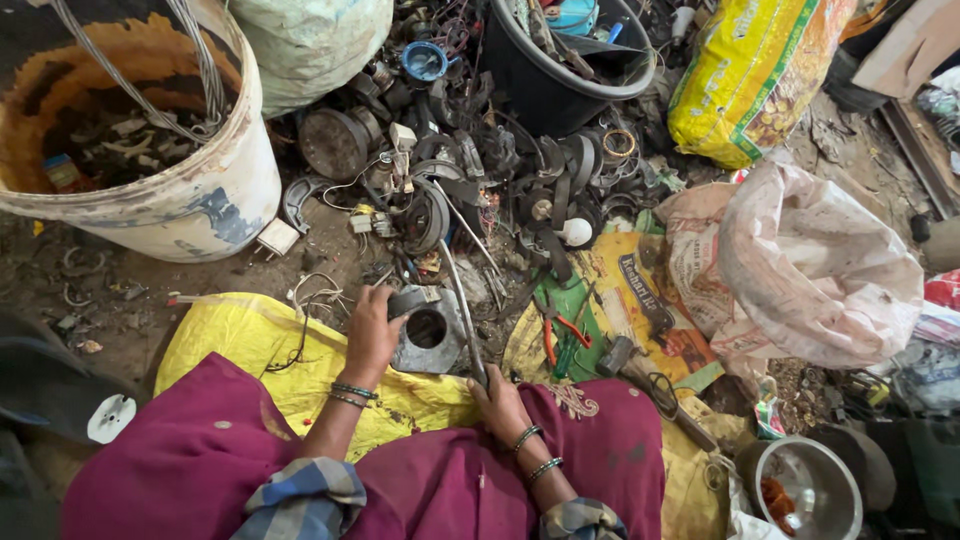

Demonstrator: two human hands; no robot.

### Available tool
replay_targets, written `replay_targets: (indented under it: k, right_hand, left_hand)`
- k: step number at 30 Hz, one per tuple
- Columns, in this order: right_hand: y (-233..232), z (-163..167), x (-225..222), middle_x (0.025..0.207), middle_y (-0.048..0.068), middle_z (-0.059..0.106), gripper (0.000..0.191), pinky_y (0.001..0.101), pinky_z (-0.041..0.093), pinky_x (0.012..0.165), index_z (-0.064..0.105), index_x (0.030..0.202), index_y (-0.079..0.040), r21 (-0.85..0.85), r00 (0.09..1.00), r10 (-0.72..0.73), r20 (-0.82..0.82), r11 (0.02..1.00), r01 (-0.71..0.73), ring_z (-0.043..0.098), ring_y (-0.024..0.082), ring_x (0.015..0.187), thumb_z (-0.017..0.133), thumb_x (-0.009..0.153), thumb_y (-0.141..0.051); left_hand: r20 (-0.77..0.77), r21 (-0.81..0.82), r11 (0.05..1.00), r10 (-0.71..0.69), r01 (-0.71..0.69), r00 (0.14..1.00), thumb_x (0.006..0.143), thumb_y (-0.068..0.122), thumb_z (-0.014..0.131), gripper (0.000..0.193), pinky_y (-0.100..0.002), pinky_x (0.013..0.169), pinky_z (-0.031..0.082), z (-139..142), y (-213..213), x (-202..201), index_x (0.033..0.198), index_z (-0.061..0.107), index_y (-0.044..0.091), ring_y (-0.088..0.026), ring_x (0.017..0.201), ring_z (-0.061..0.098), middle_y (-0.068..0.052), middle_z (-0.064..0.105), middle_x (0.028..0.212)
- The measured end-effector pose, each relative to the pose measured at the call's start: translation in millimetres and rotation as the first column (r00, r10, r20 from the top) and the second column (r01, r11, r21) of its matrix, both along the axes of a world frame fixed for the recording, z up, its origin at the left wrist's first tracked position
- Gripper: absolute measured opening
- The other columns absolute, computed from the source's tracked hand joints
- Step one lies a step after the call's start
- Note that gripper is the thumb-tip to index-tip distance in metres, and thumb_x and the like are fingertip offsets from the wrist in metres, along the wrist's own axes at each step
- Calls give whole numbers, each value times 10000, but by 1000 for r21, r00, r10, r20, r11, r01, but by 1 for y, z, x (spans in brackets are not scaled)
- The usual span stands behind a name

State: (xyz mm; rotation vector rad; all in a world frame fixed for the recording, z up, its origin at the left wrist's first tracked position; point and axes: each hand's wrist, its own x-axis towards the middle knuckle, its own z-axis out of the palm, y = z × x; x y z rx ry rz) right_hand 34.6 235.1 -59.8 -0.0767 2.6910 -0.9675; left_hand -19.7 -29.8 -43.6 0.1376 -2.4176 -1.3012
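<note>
Hands (372, 330) on metal part (428, 340)

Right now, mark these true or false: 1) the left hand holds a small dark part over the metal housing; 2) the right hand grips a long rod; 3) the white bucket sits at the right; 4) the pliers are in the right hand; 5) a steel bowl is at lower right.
1) True: the left hand holds a small dark part just above the metal housing.
2) True: the right hand grips the long rod near its lower end.
3) False: the white bucket is at the upper left.
4) False: the pliers lie on the ground beside the right hand.
5) True: the steel bowl is there.
</note>
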Motion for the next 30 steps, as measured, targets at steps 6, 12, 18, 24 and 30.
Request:
replay_targets:
  k: [6, 12, 18, 24, 30]
  right_hand:
    - [5, -10, 1, 840, 259, 683, 323, 532, 522, 697, 507, 1103, -72, 79, 1000, 4, 24, 997, -5, 680, 455, 820, 625, 995, -352]
    - [10, -26, 5, 892, 278, 687, 322, 561, 505, 697, 478, 1106, -38, 115, 988, 81, -131, 991, -67, 657, 491, 859, 633, 952, -275]
    - [-5, 8, 18, 905, 270, 696, 373, 525, 539, 674, 501, 1257, -55, -23, 963, 31, -266, 999, -39, 674, 470, 831, 630, 963, -246]
    - [-24, 19, 29, 912, 267, 696, 342, 503, 552, 646, 505, 1250, -55, -78, 949, -13, -315, 997, -12, 691, 457, 822, 600, 985, -250]
    - [-19, 45, 11, 843, 251, 693, 337, 516, 540, 656, 470, 1241, -59, 190, 994, -44, 105, 982, 23, 689, 429, 733, 580, 1022, -291]
  left_hand:
    - [171, -134, 983, -99, 123, 980, 724, 62, 838, 570, -484, 880, 534, -5, -18, 3, 1261, 646, 66, -436, 1040, 641, -224, 640, 1126]
    - [186, -101, 989, -89, 109, 979, 828, 61, 753, 477, -480, 871, 549, 5, -12, 4, 1296, 667, 89, -418, 1027, 662, -209, 692, 1121]
    - [-2, -172, 982, -83, 82, 997, 841, 108, 715, 480, -497, 856, 549, 6, -8, -2, 1314, 645, 73, -434, 1028, 666, -227, 686, 1155]
    - [107, -93, 988, -116, 126, 987, 884, 113, 679, 458, -506, 835, 542, -5, -12, -2, 1339, 636, 82, -417, 1002, 671, -194, 704, 1111]
    - [169, -151, 978, -115, 141, 979, 903, 151, 676, 438, -504, 810, 544, -3, -12, -4, 1334, 623, 93, -409, 995, 674, -188, 707, 1096]
